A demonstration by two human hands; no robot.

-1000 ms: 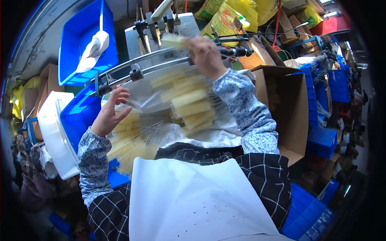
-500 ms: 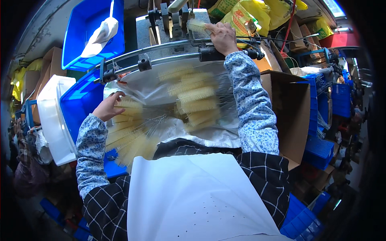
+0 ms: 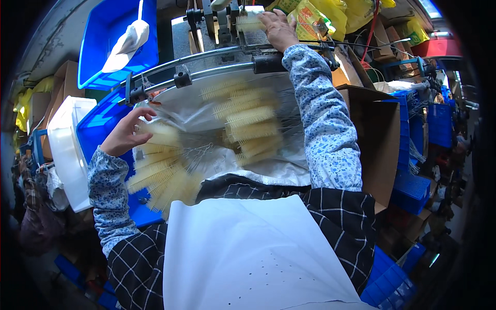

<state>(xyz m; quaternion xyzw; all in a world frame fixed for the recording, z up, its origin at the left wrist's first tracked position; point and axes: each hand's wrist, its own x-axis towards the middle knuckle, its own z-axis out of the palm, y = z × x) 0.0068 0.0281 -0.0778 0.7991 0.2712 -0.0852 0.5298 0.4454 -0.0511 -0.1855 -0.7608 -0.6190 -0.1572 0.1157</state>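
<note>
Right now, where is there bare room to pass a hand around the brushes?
Pale sheeting shows bare between the curved metal rails, left brush fan and right brush stack; another strip lies between that stack and the checked black cloth. Crowded: the wire stems between the brush groups, and the machine, where the right fingers are at another brush.

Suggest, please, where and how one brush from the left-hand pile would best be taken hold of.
I would pinch one brush by its thin wire stem, coming from the right, across the gap beside the right-hand pile. The stems point inward there, though some cross; the bristled heads lie overlapping toward the left, so a grip on them might drag neighbours along.
</note>
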